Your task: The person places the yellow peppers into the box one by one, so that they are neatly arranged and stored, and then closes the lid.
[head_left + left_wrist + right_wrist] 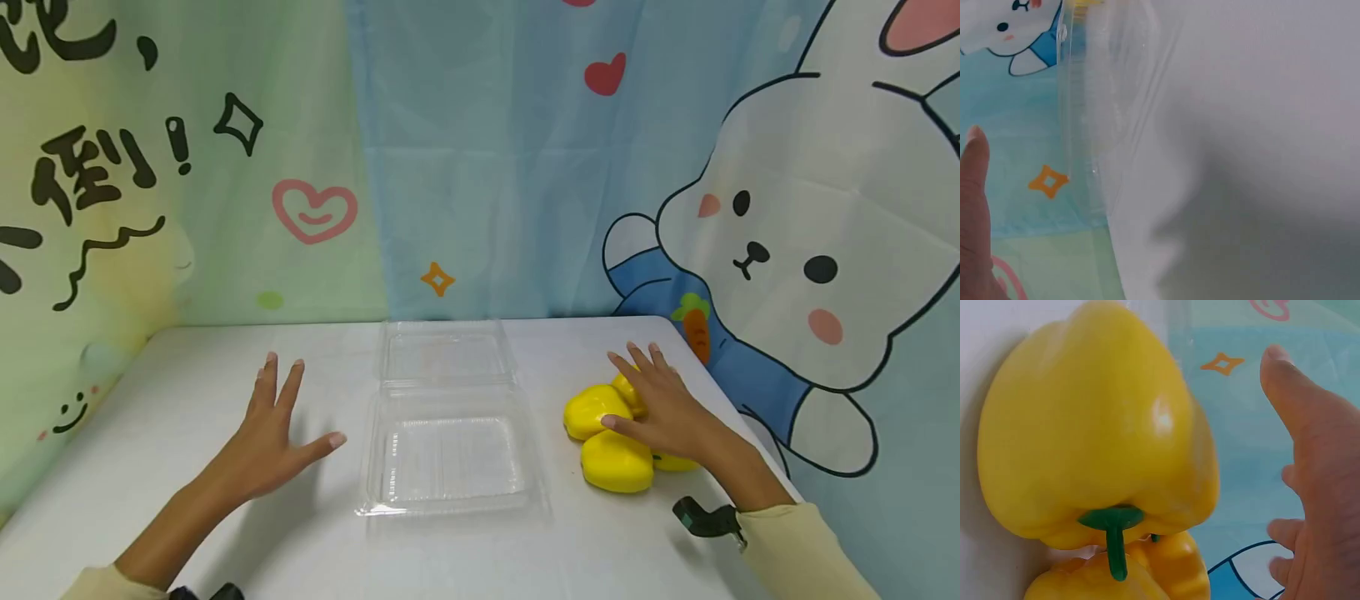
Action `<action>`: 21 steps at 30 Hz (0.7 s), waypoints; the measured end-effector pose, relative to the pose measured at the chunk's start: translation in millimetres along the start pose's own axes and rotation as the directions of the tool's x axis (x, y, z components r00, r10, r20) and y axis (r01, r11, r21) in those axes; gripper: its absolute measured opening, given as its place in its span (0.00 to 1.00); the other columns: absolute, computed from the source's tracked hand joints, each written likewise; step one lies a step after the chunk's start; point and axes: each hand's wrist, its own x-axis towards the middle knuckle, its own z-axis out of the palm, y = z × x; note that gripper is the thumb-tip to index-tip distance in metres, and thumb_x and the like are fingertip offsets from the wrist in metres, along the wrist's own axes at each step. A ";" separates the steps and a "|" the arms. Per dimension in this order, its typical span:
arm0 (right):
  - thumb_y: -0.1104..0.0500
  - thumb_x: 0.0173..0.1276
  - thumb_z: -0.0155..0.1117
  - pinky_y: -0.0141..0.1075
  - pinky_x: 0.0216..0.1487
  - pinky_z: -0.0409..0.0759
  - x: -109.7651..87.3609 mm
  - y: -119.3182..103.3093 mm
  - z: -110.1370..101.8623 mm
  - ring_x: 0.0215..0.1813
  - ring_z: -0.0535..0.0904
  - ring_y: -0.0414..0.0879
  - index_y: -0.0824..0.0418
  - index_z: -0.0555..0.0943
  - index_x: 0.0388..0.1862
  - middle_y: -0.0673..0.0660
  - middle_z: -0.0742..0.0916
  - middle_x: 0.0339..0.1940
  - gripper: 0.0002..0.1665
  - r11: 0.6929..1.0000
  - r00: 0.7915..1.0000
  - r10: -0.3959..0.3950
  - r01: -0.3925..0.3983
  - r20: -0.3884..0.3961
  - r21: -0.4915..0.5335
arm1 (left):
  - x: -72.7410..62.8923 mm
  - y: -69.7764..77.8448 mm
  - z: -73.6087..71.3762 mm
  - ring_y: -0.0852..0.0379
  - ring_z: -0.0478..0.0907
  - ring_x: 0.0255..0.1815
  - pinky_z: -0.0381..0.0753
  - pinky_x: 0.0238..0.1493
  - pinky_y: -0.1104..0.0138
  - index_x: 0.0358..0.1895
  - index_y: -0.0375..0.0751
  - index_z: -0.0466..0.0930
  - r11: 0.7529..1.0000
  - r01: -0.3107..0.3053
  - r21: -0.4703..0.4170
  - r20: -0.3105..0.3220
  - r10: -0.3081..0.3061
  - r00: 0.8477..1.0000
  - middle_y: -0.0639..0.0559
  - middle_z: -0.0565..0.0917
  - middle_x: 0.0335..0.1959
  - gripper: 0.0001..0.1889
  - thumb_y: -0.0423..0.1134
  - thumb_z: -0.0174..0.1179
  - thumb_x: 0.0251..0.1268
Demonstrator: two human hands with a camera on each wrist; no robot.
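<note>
Several yellow bell peppers (617, 462) lie grouped on the right of the table; one with a green stem fills much of the right wrist view (1097, 431). Over them my right hand (667, 412) hovers with fingers spread, holding nothing and partly covering the rear ones. A clear plastic clamshell box (450, 508) lies unfolded at the table's middle, its lid flap (446, 354) toward the back. To the left of the box, my left hand (262, 450) is held above the table with fingers extended and nothing in it. Only its thumb or a finger shows in the left wrist view.
The white table (315, 542) ends at a printed cloth backdrop (487, 167) with a cartoon rabbit on the right. A black wrist-worn device (705, 518) sits by my right sleeve. The left hand casts a shadow on the tabletop.
</note>
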 end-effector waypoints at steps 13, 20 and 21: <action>0.43 0.67 0.65 0.70 0.60 0.60 -28.6 -8.6 -3.1 0.70 0.60 0.66 0.59 0.66 0.72 0.65 0.70 0.70 0.40 0.979 0.997 -0.012 0.027 -0.074 0.202 | -20.1 6.2 9.6 0.35 0.25 0.75 0.45 0.60 0.28 0.79 0.45 0.30 0.981 0.019 -0.195 0.058 -0.008 0.998 0.45 0.22 0.77 0.54 0.60 0.60 0.65; 0.45 0.66 0.67 0.66 0.58 0.67 -40.6 -6.8 6.8 0.65 0.68 0.64 0.61 0.71 0.68 0.63 0.74 0.67 0.38 0.965 0.996 0.014 0.008 -0.082 0.263 | -29.3 11.1 22.6 0.37 0.20 0.74 0.39 0.60 0.27 0.79 0.47 0.29 0.961 0.013 -0.278 0.069 0.006 0.998 0.44 0.23 0.77 0.52 0.55 0.60 0.67; 0.45 0.65 0.68 0.64 0.58 0.69 -42.0 -6.4 8.5 0.64 0.70 0.63 0.61 0.71 0.68 0.63 0.75 0.67 0.37 0.962 0.996 0.012 0.013 -0.088 0.272 | -29.6 12.3 24.1 0.37 0.20 0.74 0.39 0.60 0.27 0.79 0.49 0.29 0.955 0.012 -0.295 0.070 0.009 0.998 0.45 0.23 0.77 0.52 0.54 0.60 0.67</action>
